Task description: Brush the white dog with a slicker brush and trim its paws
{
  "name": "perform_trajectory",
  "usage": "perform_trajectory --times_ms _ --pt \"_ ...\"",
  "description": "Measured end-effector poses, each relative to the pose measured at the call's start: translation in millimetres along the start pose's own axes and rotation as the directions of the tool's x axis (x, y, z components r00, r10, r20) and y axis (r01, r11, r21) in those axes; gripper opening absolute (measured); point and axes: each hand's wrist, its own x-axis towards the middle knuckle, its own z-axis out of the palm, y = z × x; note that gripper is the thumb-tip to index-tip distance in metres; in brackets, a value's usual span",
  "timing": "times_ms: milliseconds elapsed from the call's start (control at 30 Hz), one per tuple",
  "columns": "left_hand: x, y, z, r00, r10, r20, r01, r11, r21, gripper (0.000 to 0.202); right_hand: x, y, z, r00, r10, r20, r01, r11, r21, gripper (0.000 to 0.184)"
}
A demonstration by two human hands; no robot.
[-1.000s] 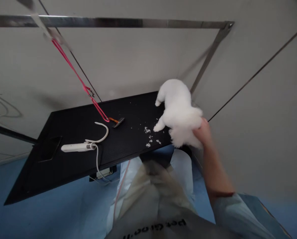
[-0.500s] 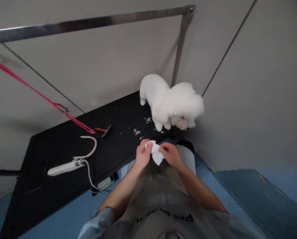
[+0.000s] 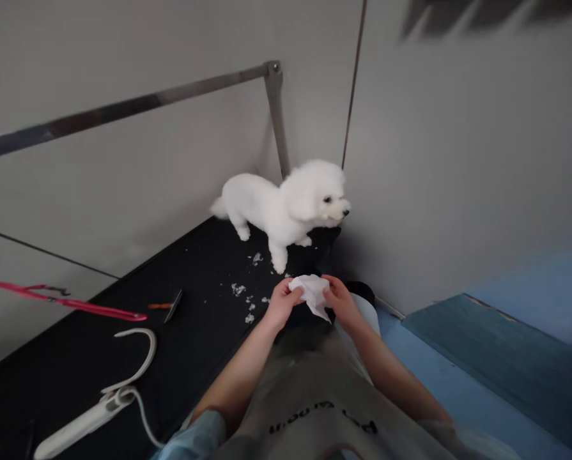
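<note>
A small white fluffy dog (image 3: 286,207) stands at the far right corner of a black grooming table (image 3: 123,358), its head turned to the right. Just in front of it, over the table's near edge, my left hand (image 3: 280,301) and my right hand (image 3: 340,300) pinch the two sides of a crumpled white tissue (image 3: 312,292) between them. Both hands are closed on the tissue. Small tufts of white fur (image 3: 247,300) lie on the table beside my left hand.
A white corded clipper (image 3: 82,421) and a white curved hook (image 3: 139,361) lie at the table's left. A small comb with an orange handle (image 3: 170,305) lies mid-table. A pink leash (image 3: 60,300) hangs from the left. A metal grooming arm (image 3: 276,108) stands behind the dog.
The dog has turned and lifted its head to face right. My right hand left the dog, and both hands now hold the tissue, spread wider than half a second ago. The view swung right.
</note>
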Motion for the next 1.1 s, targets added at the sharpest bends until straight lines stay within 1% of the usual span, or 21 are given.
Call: perform_trajectory --times_ms 67,100,133,167,200,267,333,400,433,500,567,600,667,733,833,900,933,967,1033,1067,1100 --pt "5 1 8.0 0.998 0.055 -0.012 -0.054 0.996 0.071 0.035 -1 0 -5 0.983 -0.177 -0.053 0.168 0.974 -0.150 0.043" --pt "8 1 11.3 0.996 0.090 0.005 -0.090 0.989 0.117 0.033 -2 -1 -5 0.966 -0.252 -0.053 0.235 0.947 -0.218 0.040" --pt "9 0 14.0 0.992 0.119 0.028 -0.122 0.979 0.161 0.031 -2 0 -4 0.956 -0.294 -0.027 0.277 0.924 -0.264 0.033" --pt "10 -1 16.1 0.989 0.140 0.050 -0.148 0.969 0.198 0.030 -2 0 -3 0.955 -0.295 0.017 0.287 0.915 -0.283 0.024" --pt "11 -2 17.5 0.986 0.154 0.067 -0.166 0.960 0.228 0.030 -2 1 -2 0.963 -0.261 0.060 0.267 0.923 -0.276 0.019" --pt "11 -5 18.6 0.984 0.166 0.064 -0.177 0.953 0.245 0.031 0 4 0 0.984 -0.153 0.093 0.170 0.962 -0.215 0.022" --pt "9 -6 18.1 0.986 0.169 -0.008 -0.165 0.969 0.183 0.035 3 7 0 0.996 -0.066 0.062 0.073 0.991 -0.116 0.027" --pt "7 -6 17.1 0.982 0.161 -0.095 -0.152 0.984 0.093 0.039 3 10 -2 1.000 -0.007 0.021 0.007 1.000 -0.003 0.030" --pt "6 -6 16.8 0.982 0.153 -0.114 -0.145 0.987 0.071 0.041 3 10 -2 1.000 0.013 0.024 -0.014 0.999 0.042 0.030" --pt "3 -7 17.0 0.988 0.134 -0.080 -0.127 0.988 0.087 0.044 0 11 -1 0.995 0.008 0.100 -0.016 0.997 0.072 0.028" --pt "1 -10 18.1 0.994 0.111 -0.007 -0.109 0.987 0.115 0.044 -3 11 2 0.982 -0.025 0.185 0.020 0.999 0.027 0.025" --pt "1 -12 18.7 0.995 0.099 0.014 -0.100 0.989 0.109 0.044 -5 11 3 0.979 -0.032 0.199 0.032 0.999 0.000 0.024" --pt "-1 -17 19.4 0.997 0.077 0.013 -0.078 0.995 0.057 0.044 -7 13 4 0.984 -0.019 0.179 0.023 1.000 -0.021 0.024" --pt "-2 -20 17.8 0.999 0.044 -0.012 -0.044 0.999 -0.018 0.045 -7 17 2 0.989 0.007 0.145 -0.007 1.000 0.002 0.025" --pt "-2 -18 9.7 0.998 0.002 -0.060 -0.009 0.994 -0.110 0.045 -4 23 -7 0.997 0.074 0.034 -0.078 0.990 0.116 0.025" --pt "-2 -16 1.8 0.996 0.002 -0.085 -0.014 0.991 -0.130 0.044 -1 26 -14 0.985 0.163 -0.054 -0.142 0.950 0.278 0.025" --pt "-1 -15 -2.0 0.995 0.009 -0.101 -0.023 0.990 -0.138 0.044 0 26 -18 0.974 0.215 -0.069 -0.174 0.910 0.377 0.026" --pt "0 -16 -5.0 0.993 0.013 -0.121 -0.032 0.988 -0.151 0.043 1 27 -21 0.963 0.265 -0.056 -0.208 0.858 0.470 0.027" --pt "3 -20 -8.0 0.982 -0.010 -0.189 -0.031 0.976 -0.214 0.041 2 29 -23 0.941 0.337 0.014 -0.278 0.748 0.603 0.030" --pt "4 -23 -7.7 0.970 -0.040 -0.238 -0.023 0.966 -0.256 0.040 2 31 -23 0.934 0.356 0.045 -0.302 0.713 0.633 0.030" --pt "6 -27 -6.7 0.955 -0.076 -0.285 -0.013 0.955 -0.295 0.040 1 33 -22 0.931 0.361 0.056 -0.310 0.700 0.643 0.030"
